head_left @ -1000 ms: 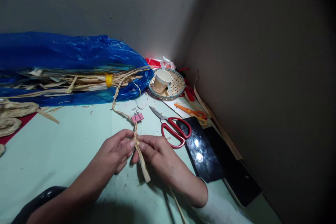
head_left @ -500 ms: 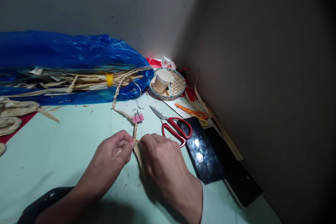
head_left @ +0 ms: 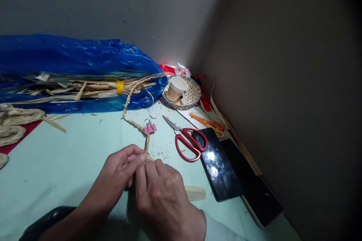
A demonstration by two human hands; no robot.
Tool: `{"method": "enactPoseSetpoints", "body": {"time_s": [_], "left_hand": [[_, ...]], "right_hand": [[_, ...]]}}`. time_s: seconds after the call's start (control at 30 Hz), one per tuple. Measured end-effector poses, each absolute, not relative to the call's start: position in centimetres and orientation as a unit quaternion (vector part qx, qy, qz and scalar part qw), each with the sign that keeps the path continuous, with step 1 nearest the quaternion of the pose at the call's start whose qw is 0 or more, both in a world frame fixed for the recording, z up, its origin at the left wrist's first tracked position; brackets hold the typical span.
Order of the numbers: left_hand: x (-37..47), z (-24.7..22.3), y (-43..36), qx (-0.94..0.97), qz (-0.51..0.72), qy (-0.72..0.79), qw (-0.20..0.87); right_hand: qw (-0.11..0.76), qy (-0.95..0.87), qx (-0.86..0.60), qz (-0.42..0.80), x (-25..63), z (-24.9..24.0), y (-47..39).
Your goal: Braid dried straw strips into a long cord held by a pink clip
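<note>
A thin braided straw cord [head_left: 147,143] runs down from the dried-leaf bundle to my hands, with a pink binder clip [head_left: 149,128] on it. My left hand [head_left: 120,171] pinches the cord's lower end between thumb and index finger. Right beside it, my right hand [head_left: 161,186] is closed with curled fingers at the same end; what they hold is mostly hidden. A flat pale strip [head_left: 196,193] sticks out to the right from behind my right hand.
Red-handled scissors [head_left: 188,143] lie right of the cord, touching a dark tablet [head_left: 217,165]. Behind are orange scissors [head_left: 207,122], a woven basket [head_left: 194,92] with a paper cup [head_left: 177,88], and a blue plastic bag [head_left: 85,56]. Coiled braid [head_left: 22,116] lies far left.
My right hand has moved left and slightly down, close against my left hand. The pale strip, earlier hanging down between the hands, now extends to the right. My left hand keeps its pinch.
</note>
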State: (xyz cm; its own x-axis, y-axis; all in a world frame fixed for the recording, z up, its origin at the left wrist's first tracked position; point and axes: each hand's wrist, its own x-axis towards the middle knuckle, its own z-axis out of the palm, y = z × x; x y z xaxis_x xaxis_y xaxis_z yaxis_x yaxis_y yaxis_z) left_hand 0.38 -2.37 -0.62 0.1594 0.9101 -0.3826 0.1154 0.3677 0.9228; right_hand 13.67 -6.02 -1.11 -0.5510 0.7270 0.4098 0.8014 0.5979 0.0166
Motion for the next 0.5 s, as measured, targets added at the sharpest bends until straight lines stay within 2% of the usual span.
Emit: {"method": "enactPoseSetpoints", "body": {"time_s": [0.1,0.27,0.5], "left_hand": [[0.1,-0.6,-2.2,0.445,0.329,0.55,0.625],[-0.2,-0.5,-2.3,0.424,0.33,0.551,0.638],[-0.4,-0.5,-2.2,0.426,0.32,0.533,0.658]], "right_hand": [[0.219,-0.864,-0.453,-0.021,14.2,-0.3,-5.9],[0.316,-0.723,-0.544,0.286,16.9,2.5,-4.0],[0.267,-0.653,-0.504,0.498,17.0,1.7,-2.4]]}}
